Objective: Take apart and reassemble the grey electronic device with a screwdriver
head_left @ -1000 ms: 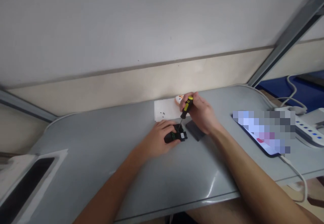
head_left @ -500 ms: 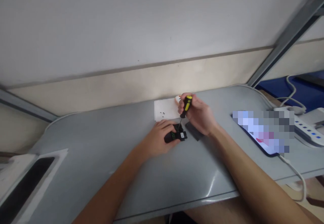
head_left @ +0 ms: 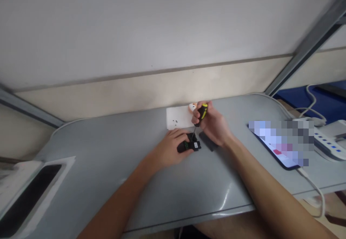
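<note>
My left hand (head_left: 173,146) is closed around a small black device (head_left: 192,145) with a green circuit part and a white label, pressing it to the grey table. In my right hand (head_left: 214,122) is a screwdriver (head_left: 202,115) with a black and yellow handle. Its shaft points down and its tip reaches into the device; the exact contact point is too small to make out. A flat dark piece (head_left: 208,142) lies under the edge of my right hand. Behind the hands, several tiny dark screws (head_left: 175,121) rest on white paper (head_left: 171,116).
An orange and white figure (head_left: 193,107) stands at the back of the table (head_left: 129,131). To the right are a lit phone (head_left: 281,152) with a cable and a white power strip (head_left: 329,145). A dark flat object (head_left: 32,195) lies on papers at left.
The screwdriver handle has turned and leans a little more to the right, its tip still in the device. The whole view has shifted slightly.
</note>
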### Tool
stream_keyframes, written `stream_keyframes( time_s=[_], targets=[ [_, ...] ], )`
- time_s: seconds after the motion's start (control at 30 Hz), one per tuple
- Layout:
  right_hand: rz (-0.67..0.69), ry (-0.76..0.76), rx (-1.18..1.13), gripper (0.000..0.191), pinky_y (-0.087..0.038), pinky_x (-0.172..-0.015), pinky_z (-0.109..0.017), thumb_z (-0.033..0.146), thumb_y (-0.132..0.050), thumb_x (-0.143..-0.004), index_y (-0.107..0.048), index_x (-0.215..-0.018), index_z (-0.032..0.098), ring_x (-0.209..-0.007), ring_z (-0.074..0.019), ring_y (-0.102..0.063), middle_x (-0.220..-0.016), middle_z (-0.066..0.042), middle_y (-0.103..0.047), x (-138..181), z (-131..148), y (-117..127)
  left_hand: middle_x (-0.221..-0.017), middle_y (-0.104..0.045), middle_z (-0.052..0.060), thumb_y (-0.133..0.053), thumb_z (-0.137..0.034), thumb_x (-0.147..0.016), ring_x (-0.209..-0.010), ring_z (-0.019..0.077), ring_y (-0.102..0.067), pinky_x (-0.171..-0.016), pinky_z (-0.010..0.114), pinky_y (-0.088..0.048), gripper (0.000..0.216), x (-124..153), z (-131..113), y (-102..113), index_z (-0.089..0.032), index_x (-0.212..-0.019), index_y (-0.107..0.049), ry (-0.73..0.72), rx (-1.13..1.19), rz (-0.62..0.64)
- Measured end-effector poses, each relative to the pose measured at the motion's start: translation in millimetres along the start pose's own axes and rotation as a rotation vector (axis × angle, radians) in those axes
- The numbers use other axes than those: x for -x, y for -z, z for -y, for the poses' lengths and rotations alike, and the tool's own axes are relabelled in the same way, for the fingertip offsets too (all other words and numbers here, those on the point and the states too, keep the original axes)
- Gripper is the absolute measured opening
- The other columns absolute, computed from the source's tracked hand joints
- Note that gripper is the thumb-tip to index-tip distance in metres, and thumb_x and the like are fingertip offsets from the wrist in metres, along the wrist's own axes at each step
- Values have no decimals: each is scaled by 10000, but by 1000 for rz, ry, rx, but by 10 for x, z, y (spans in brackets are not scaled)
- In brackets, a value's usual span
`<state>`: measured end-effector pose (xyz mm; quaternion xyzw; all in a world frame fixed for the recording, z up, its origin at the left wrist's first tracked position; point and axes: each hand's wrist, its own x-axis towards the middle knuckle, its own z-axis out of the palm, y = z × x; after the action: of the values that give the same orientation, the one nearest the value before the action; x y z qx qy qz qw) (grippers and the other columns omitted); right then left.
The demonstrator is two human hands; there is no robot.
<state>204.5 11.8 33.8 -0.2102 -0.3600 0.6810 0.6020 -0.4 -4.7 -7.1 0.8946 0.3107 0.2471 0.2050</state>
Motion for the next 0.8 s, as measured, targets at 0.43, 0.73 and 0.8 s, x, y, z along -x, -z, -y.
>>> stream_keyframes(
  time_s=[0.43, 0.73, 0.8],
  targets=[
    [44, 30, 41, 241, -453, -691, -295, 465, -557, -1018, -635, -994, 239, -734, -162, -512, -840, -27, -536, 13, -33, 32, -1284, -687, 55, -757, -295, -893, -1219, 280, -614, -1085, 466, -447, 238, -17, -64, 30, -243, -1057, -593, 89, -33, 57],
    [-8, 35, 29, 319, -431, -618, -292, 502, -481, -1040, -594, -892, 243, -631, -155, -388, -758, -6, -431, 49, 6, -66, -1270, -683, 66, -759, -306, -885, -1204, 294, -610, -1074, 480, -451, 356, -12, -68, 32, -245, -1177, -565, 105, -39, 64],
    [11, 28, 18, 319, -433, -621, -292, 495, -471, -1045, -602, -899, 242, -636, -155, -394, -755, -8, -434, 58, 6, -79, -1262, -683, 73, -750, -322, -895, -1196, 298, -610, -1068, 487, -452, 351, -15, -64, 26, -236, -1178, -562, 94, -55, 60]
  ],
)
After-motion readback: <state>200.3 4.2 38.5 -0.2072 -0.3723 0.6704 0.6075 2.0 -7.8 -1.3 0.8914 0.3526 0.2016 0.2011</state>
